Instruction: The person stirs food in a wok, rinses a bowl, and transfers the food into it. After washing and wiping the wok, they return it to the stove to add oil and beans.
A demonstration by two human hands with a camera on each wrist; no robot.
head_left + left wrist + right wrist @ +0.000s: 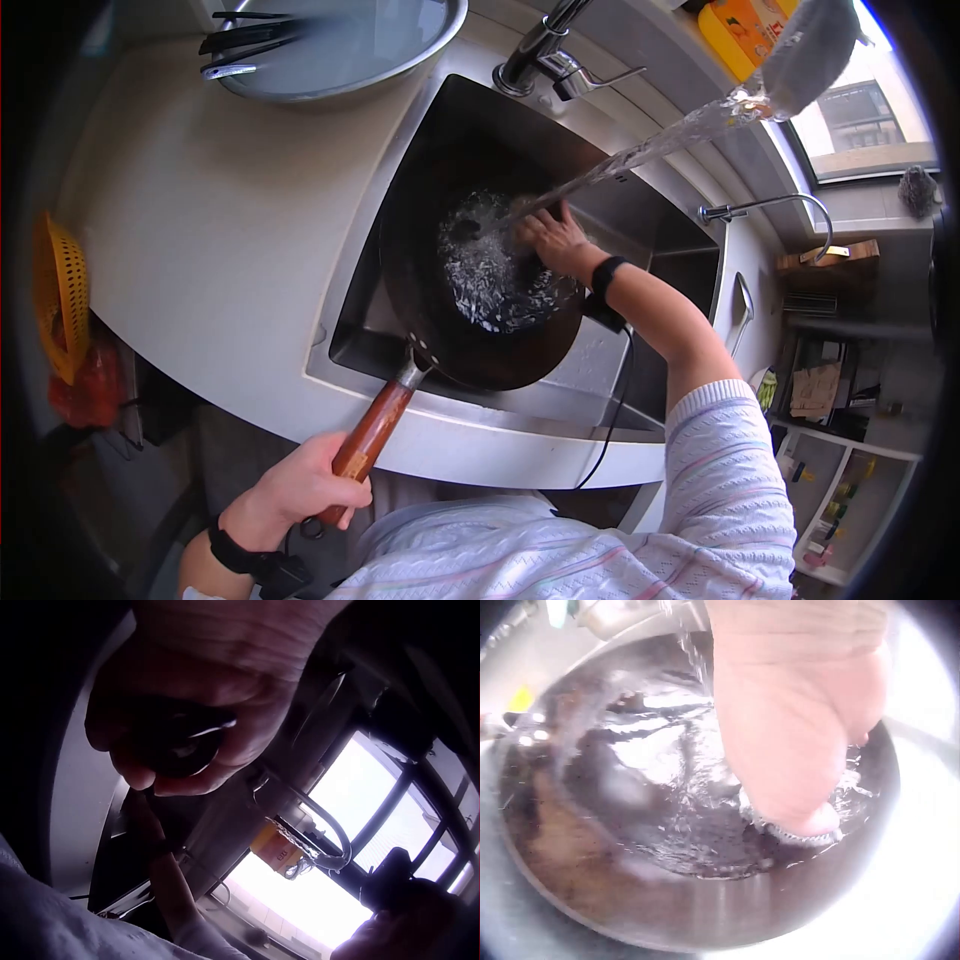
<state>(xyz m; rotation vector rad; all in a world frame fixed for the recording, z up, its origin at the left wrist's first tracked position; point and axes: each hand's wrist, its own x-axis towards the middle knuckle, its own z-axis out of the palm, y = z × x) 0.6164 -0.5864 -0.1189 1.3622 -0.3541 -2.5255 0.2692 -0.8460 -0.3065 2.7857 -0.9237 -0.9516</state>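
Note:
A dark wok [490, 365] sits in the sink with water [480, 280] pooled inside. My left hand [305, 480] grips the wok's wooden handle [378, 425] near its end; the left wrist view shows the fingers curled round the handle's dark end. My right hand [552, 242] reaches down into the wok. Under its fingers, in the right wrist view, a steel wool scrubber [802, 838] is held against the inner wall at the waterline. A stream of water [650, 150] falls into the wok beside that hand, stirring up bubbles.
The metal sink [620, 375] surrounds the wok. A faucet [540, 55] stands at its back edge, and a thin curved tap [775, 208] at the right. A big metal basin [345, 90] with dark-handled utensils occupies the left counter [220, 200]. A yellow basket [62, 295] hangs far left.

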